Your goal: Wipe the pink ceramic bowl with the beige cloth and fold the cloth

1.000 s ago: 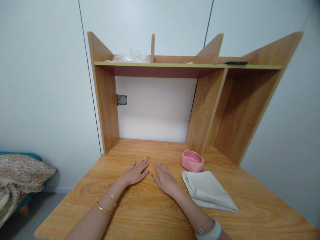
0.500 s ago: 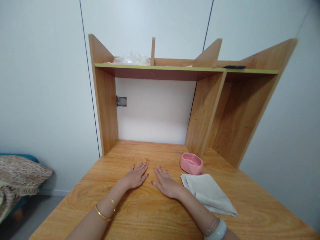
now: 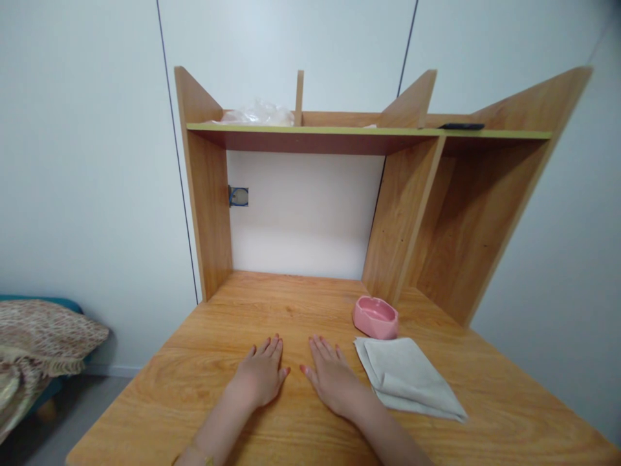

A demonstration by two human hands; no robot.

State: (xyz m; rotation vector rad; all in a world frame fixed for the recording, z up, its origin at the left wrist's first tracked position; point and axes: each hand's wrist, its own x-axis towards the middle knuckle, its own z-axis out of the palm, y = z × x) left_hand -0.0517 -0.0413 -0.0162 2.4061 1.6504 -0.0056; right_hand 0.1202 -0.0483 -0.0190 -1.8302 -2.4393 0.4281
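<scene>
Grey cloth (image 3: 410,378), folded over on itself, lies flat on the wooden surface (image 3: 301,427), to the right of the right hand (image 3: 334,378) and close to that forearm; whether they touch, I cannot tell. Just beyond its far edge sits a pink dish (image 3: 369,325), upright. Compared with the earlier views, both hands have drawn back toward the person and now point more nearly straight ahead, while cloth and dish have kept their places. Fingers on the left hand (image 3: 259,377) and the right alike are outstretched, palms down, released and grasping nothing; they seem to rest on the wood. Judging by this, the shift of the hands has left both objects undisturbed. No brand, label or writing can be read anywhere, neither on the dish nor on the dark object (image 3: 462,127) up on the shelf (image 3: 334,131).
</scene>
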